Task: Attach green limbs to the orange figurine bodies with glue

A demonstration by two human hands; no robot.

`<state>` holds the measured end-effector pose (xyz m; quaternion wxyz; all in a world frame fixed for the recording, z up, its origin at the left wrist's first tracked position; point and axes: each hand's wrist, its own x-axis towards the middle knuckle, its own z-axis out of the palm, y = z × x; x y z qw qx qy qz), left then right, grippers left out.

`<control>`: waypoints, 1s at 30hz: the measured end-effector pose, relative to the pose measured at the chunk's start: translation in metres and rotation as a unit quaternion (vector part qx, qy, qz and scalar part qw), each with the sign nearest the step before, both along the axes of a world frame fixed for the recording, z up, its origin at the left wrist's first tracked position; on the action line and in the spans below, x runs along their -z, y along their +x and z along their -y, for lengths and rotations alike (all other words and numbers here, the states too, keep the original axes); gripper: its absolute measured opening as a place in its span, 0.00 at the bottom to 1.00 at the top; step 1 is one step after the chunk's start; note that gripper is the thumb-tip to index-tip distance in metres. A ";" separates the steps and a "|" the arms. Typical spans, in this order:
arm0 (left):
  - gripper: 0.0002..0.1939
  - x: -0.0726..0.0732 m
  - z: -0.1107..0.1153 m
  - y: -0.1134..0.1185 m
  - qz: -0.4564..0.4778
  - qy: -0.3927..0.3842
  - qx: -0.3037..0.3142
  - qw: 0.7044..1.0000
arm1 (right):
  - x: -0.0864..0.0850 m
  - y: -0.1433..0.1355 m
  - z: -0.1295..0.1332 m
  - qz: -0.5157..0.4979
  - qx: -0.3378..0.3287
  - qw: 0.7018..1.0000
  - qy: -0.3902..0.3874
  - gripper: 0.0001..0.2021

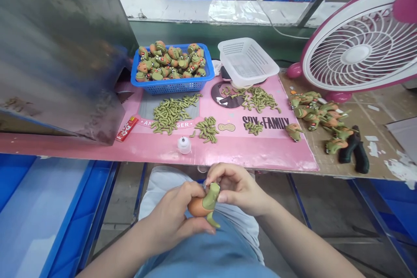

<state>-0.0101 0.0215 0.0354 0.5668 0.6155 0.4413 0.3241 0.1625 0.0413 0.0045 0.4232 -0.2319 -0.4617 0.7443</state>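
Observation:
Over my lap, my left hand [172, 217] grips an orange and green toy figure [203, 206] by its orange body. My right hand [233, 186] pinches the figure's green upper part with fingertips. Both hands are below the table's front edge. On the pink mat [228, 150] lie heaps of small green parts [171, 113], a smaller heap [207, 129] and another heap [257, 97]. A blue basket [172, 84] at the back is full of similar figures. More figures [321, 117] lie on the brown surface to the right.
A white mesh basket [247, 58] stands behind the mat. A pink and white fan [361, 47] is at the right. Black pliers [353, 150], a small white bottle [184, 144] and a red packet [127, 128] lie on the table. A metal panel [61, 47] rises at left. Blue bins [48, 213] sit below.

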 end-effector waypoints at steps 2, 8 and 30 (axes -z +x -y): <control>0.10 0.002 -0.001 -0.001 -0.014 0.041 0.022 0.999 | 0.000 0.000 -0.001 -0.002 -0.001 1.000 0.000 0.10; 0.14 0.007 -0.003 -0.006 -0.046 0.178 0.084 0.979 | 0.003 -0.002 -0.002 -0.022 -0.006 1.000 -0.003 0.10; 0.13 0.025 0.011 -0.021 0.386 -0.181 -0.133 0.895 | 0.049 -0.069 -0.043 0.327 0.254 0.895 0.164 0.13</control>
